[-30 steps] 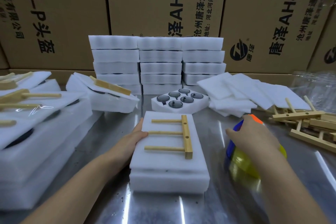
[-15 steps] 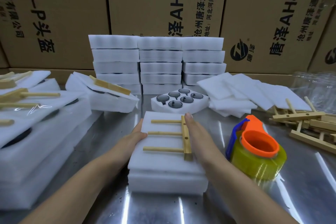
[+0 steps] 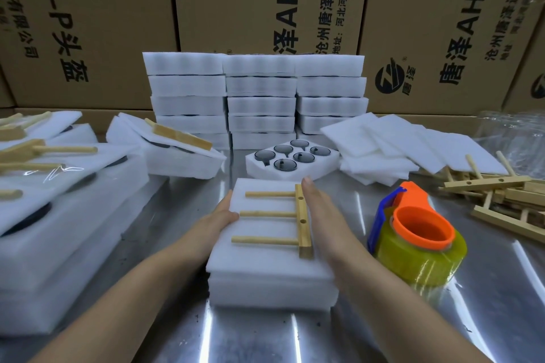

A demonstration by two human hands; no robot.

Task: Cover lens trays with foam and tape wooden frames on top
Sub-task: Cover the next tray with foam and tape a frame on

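A white foam-covered lens tray lies in front of me on the steel table. On its top sheet rests a wooden frame, one bar with three dowels pointing left. My left hand holds the tray's left edge, thumb on the foam. My right hand lies flat with straight fingers on the foam just right of the frame's bar. A tape dispenser, orange and blue with a yellowish roll, stands free to the right. An uncovered tray of dark lenses sits behind.
Stacks of foam trays rise at the back before cardboard boxes. Loose foam sheets and a pile of wooden frames lie right. Finished taped trays fill the left. The steel table shines in front.
My right hand let go of the tape dispenser, which now stands on the table, and moved left onto the foam beside the wooden frame. The left hand stayed at the tray's edge.
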